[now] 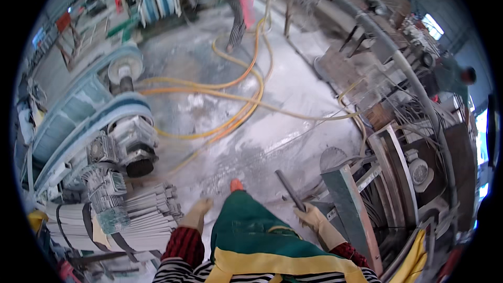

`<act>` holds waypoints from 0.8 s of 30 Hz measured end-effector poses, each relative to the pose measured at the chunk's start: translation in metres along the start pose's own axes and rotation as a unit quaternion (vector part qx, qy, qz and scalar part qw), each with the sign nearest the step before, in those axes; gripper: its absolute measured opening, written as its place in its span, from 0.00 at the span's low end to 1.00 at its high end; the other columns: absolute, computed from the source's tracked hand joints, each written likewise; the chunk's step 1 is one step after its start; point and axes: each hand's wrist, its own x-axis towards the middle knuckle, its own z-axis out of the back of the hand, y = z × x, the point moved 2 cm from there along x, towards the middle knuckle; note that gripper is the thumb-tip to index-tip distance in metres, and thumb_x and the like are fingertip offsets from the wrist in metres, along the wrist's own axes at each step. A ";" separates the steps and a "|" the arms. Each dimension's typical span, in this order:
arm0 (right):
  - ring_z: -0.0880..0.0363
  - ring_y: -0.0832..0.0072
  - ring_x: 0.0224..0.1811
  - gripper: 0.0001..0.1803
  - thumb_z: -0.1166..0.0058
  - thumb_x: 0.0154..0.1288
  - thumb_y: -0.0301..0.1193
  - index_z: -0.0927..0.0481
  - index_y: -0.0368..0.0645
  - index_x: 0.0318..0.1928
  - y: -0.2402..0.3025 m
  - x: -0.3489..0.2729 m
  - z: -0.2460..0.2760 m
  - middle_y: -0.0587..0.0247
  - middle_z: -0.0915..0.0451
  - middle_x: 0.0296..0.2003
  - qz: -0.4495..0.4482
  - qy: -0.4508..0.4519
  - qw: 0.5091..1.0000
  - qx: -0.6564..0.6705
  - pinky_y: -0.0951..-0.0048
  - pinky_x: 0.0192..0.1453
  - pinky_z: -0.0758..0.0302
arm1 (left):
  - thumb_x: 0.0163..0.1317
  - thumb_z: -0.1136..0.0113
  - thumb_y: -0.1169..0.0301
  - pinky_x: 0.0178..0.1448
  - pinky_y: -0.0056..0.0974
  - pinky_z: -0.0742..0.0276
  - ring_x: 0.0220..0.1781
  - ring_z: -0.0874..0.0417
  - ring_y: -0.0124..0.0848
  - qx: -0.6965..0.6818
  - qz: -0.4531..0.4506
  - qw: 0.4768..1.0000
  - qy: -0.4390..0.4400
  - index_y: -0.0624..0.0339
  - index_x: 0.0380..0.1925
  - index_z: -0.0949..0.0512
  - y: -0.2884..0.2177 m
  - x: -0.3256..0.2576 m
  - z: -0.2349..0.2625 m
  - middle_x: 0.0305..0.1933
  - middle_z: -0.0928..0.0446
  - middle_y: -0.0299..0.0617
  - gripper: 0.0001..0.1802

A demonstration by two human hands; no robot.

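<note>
Right hand is gripping a dark bar, closed around its lower end, over the dusty floor. Left hand is hanging loosely open, holding nothing. Bar not yet applied to anything.

- The right hand wears a pale, matt cloth glove and grips a dull dark metal bar.
- The left hand wears the same glove.
- The floor looks rough and dusty.
- The hoses look like smooth yellow plastic.
</note>
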 end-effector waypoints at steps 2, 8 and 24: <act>0.25 0.77 0.18 0.16 0.37 0.65 0.41 0.20 0.41 0.44 0.015 0.018 0.010 0.65 0.23 0.21 -0.023 -0.033 0.999 0.031 0.72 0.21 0.28 | 0.70 0.53 0.50 0.60 0.46 0.26 0.56 0.17 0.48 -0.082 -0.074 0.992 -0.062 0.63 0.53 0.20 -0.108 -0.011 0.080 0.50 0.17 0.59 0.29; 0.25 0.76 0.19 0.23 0.38 0.64 0.43 0.22 0.34 0.47 0.108 0.061 0.029 0.64 0.24 0.22 -0.022 -0.022 1.000 0.003 0.73 0.23 0.27 | 0.70 0.50 0.54 0.59 0.42 0.26 0.52 0.16 0.39 -0.227 -0.165 0.948 -0.151 0.65 0.52 0.20 -0.166 0.043 0.178 0.47 0.16 0.52 0.25; 0.25 0.77 0.19 0.23 0.41 0.67 0.42 0.20 0.35 0.52 0.192 0.259 0.108 0.65 0.24 0.23 0.065 0.071 0.990 -0.099 0.74 0.22 0.26 | 0.71 0.52 0.49 0.66 0.41 0.28 0.60 0.19 0.40 -0.108 0.237 0.964 -0.053 0.58 0.58 0.21 -0.029 -0.077 0.082 0.54 0.17 0.50 0.28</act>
